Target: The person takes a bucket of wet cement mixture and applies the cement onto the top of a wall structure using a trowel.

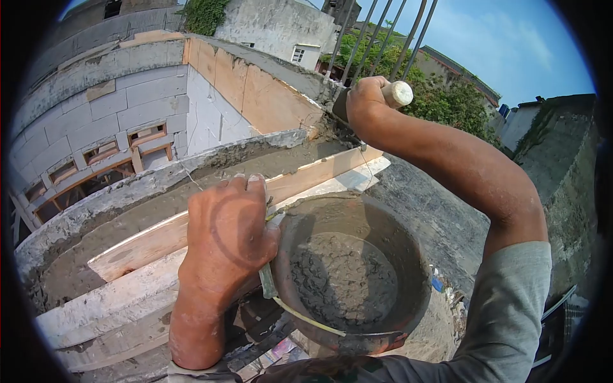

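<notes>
My left hand (227, 233) is closed around the grip of the bucket's handle (268, 281), at the left of the rim. The dark bucket (415, 281) holds wet grey mortar (345, 274), and a shadow falls across it. My right hand (370, 105) is raised at the far end of the wall top, closed around the pale, round-ended handle of a trowel (398, 94). Most of the trowel's blade is hidden behind that hand. Below it, fresh mortar (281, 159) lies along the wall top beside a long wooden board (313, 175).
Several upright steel bars (383, 41) rise behind my right hand. A block wall (102, 115) with small framed openings stands down to the left. Plywood formwork (249, 80) lines the far beam. A rough grey roof surface (434, 204) lies lower on the right.
</notes>
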`<state>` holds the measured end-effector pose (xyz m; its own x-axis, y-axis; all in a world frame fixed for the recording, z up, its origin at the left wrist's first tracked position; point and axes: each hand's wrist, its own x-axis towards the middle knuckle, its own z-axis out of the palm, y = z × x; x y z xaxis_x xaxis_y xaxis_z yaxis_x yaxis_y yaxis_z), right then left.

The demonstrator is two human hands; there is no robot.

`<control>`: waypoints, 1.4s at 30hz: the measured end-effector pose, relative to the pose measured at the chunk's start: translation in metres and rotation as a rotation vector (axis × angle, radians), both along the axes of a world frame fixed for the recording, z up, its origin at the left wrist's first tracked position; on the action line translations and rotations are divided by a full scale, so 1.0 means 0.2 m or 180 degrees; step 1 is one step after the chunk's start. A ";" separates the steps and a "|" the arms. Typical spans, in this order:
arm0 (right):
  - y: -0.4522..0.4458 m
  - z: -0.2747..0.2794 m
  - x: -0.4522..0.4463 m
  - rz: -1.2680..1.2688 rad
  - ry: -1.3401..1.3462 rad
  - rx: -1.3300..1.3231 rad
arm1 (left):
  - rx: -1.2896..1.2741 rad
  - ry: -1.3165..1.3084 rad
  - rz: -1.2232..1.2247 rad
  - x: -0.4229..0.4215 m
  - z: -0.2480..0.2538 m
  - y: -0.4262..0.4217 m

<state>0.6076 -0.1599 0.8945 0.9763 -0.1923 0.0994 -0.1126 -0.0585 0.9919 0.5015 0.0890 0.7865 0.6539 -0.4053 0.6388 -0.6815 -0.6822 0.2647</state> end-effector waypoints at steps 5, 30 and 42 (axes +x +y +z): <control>0.07 0.17 -0.11 0.0206 -0.0183 0.0210 | -0.0074 0.0016 -0.0059 0.01 -0.01 0.01; -0.26 -0.22 -1.29 0.0795 0.0406 0.2557 | 0.0346 0.0039 0.0224 0.00 0.02 -0.02; -0.19 -0.42 -1.20 -0.0277 0.1911 0.4531 | 0.0394 0.0121 0.0345 -0.01 0.04 -0.04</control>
<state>0.3678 -0.1980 0.8097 0.7855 0.1590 -0.5981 0.2152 -0.9763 0.0232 0.4995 0.0815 0.7938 0.7210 -0.4050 0.5623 -0.5931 -0.7803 0.1985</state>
